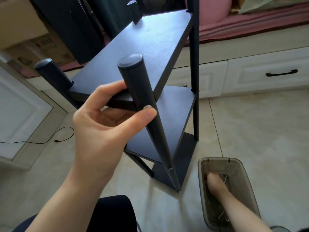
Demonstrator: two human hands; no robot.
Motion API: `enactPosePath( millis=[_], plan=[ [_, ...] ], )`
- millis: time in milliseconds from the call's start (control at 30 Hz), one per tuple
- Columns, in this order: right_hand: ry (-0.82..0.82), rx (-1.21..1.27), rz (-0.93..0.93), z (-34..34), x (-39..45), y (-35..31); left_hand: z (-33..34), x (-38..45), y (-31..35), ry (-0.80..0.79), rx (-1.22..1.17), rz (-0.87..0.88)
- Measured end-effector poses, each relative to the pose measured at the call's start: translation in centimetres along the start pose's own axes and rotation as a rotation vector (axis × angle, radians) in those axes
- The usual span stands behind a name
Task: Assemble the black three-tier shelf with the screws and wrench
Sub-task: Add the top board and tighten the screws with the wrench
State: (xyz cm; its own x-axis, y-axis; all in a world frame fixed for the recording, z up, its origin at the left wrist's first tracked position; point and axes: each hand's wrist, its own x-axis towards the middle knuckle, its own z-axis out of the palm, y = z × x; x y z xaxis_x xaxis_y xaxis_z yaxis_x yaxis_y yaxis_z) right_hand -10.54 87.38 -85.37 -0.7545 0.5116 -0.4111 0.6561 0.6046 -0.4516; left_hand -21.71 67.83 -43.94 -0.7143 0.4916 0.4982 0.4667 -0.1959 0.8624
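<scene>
The black three-tier shelf stands on the tiled floor, its round legs sticking up above the top board. My left hand holds the nearest black pole where it meets the top board's corner, thumb and fingers pinching it. My right hand reaches down into a grey translucent plastic bin at the lower right, where a few metal screws lie. Its fingers are blurred and partly hidden inside the bin. A screw head shows on the pole at the lowest board.
White drawers with a black handle run along the back right under a pink cushion. A cardboard box and black panels stand at the back left. A thin black cable lies on the floor at left. My dark-clothed knee is below.
</scene>
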Motion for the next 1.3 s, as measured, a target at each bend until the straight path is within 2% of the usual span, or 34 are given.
enactPosePath(
  millis=[100,233,500,633,833,967,1100,1200,1300],
  plan=[
    [0.056,0.029,-0.036,-0.1,-0.5,0.0,0.0,0.0,0.0,0.01,-0.009,-0.007],
    [-0.033,0.166,0.115,-1.8,-0.5,0.0,0.0,0.0,0.0,0.007,-0.001,-0.007],
    [-0.004,-0.161,0.121,-8.0,1.6,-0.5,0.1,0.0,0.2,0.029,-0.016,-0.015],
    [0.086,-0.188,0.093,-11.1,2.5,-1.5,0.0,0.0,0.3,0.026,-0.032,-0.023],
    [0.296,-0.015,-0.023,-14.7,2.0,-4.6,0.0,-0.1,0.2,0.035,-0.062,-0.078],
    [0.458,0.246,-0.086,-17.7,0.2,-8.7,0.0,0.0,0.6,0.023,-0.072,-0.069],
    [0.559,0.488,-0.237,-20.7,-2.8,-14.2,-0.4,0.1,0.5,0.045,-0.131,-0.083],
    [0.508,0.611,-0.303,-21.9,-5.1,-18.3,-1.2,0.6,0.1,0.061,-0.147,-0.1],
    [0.361,0.558,-0.361,-22.3,-7.1,-20.9,-2.9,1.5,-0.2,0.094,-0.166,-0.134]
  ],
)
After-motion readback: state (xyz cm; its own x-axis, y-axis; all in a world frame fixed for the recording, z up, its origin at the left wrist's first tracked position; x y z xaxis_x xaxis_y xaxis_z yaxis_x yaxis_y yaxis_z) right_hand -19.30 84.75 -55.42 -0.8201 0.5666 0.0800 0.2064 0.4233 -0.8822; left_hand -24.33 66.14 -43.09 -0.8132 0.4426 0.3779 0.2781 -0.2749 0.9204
